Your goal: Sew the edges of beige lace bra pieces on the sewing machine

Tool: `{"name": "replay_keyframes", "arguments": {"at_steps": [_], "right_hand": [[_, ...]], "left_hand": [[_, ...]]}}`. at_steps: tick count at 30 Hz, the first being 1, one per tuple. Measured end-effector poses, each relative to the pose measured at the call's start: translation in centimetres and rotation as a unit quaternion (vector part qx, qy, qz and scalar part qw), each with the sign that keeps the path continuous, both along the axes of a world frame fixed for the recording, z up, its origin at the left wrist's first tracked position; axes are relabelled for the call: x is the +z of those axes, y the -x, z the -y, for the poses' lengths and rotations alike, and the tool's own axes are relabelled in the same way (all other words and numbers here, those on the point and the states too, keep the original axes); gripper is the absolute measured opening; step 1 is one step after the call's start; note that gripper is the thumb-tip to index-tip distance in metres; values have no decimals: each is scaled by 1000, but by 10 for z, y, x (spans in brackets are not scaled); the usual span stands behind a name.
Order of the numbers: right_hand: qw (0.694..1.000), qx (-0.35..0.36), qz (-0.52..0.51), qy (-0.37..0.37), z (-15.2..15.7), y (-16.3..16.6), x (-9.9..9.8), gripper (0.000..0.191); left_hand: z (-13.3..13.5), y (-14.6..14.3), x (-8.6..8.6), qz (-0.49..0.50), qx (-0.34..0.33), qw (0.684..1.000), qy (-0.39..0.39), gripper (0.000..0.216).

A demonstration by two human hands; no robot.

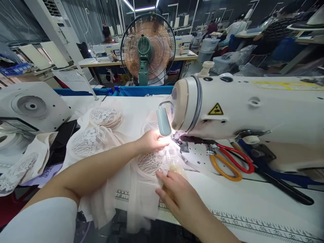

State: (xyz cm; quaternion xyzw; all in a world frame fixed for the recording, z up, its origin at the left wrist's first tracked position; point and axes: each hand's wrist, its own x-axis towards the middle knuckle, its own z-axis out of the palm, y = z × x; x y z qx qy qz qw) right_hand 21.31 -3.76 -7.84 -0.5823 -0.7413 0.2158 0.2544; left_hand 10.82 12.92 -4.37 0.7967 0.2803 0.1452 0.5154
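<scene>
A pale lace bra (151, 163) lies under the head of a white sewing machine (227, 104), its cup facing up and its fabric hanging over the table's front edge. Close to the lit needle area, my left hand (151, 141) grips the bra's upper edge with thumb and fingers. Glare blurs its fingertips. My right hand (178, 194) is nearer to me, its thumb and fingers closed on the cup's lower right edge. A small grey-blue lamp (164, 120) hangs just above the left fingers.
Stacked lace bras (87, 141) lie to the left. Scissors with red and orange handles (227, 162) and a black-handled tool (286, 187) rest right of the needle. A printed ruler (253, 222) runs along the front edge. A large fan (148, 50) stands behind the table; people work farther back.
</scene>
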Motion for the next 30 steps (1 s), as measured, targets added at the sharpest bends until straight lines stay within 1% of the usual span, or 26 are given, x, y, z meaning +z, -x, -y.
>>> {"name": "replay_keyframes", "arguments": {"at_steps": [1,3,5,6,8,10,12,15,17,18,21,23,26,27,28,30], "right_hand": [[1000,-9,-11,27,-4,1,1,29],[997,-51,-30,52,-10,-3,2,28],[993,-100,-35,59,-15,-13,1,29],[990,-120,-30,63,-16,-18,0,29],[987,-142,-9,72,-16,-28,-1,29],[986,-144,22,77,-15,-34,-3,31],[986,-135,55,76,-13,-37,-6,34],[986,-125,83,72,-11,-39,-9,36],[985,-120,89,84,-11,-38,-9,37],[985,-116,91,94,-11,-38,-9,37],[982,-105,99,121,-12,-36,-5,38],[981,-104,107,127,-12,-35,-3,37],[980,-102,117,122,-12,-35,-3,34],[981,-101,118,116,-12,-35,-4,33],[982,-101,118,110,-12,-35,-4,32],[983,-101,120,98,-12,-34,-5,30]], "left_hand": [[1,0,-4,-13,17,999,-31,20],[3,3,-10,-79,24,985,-154,17],[7,5,-15,-171,2,948,-270,11],[9,6,-16,-213,-22,927,-308,14],[15,7,-16,-274,-77,890,-356,29],[20,4,-14,-320,-114,860,-381,32],[24,-1,-14,-350,-112,846,-387,29],[24,-6,-14,-360,-88,849,-376,28],[21,-7,-11,-347,-80,860,-366,18],[20,-7,-9,-329,-72,868,-364,15],[14,-6,-2,-230,-20,898,-374,28],[9,-9,0,-166,12,921,-353,24],[0,-16,-9,-119,26,957,-263,10],[-4,-19,-14,-114,26,963,-243,12],[-7,-22,-20,-117,24,964,-239,17],[-15,-28,-32,-140,18,957,-253,23]]}}
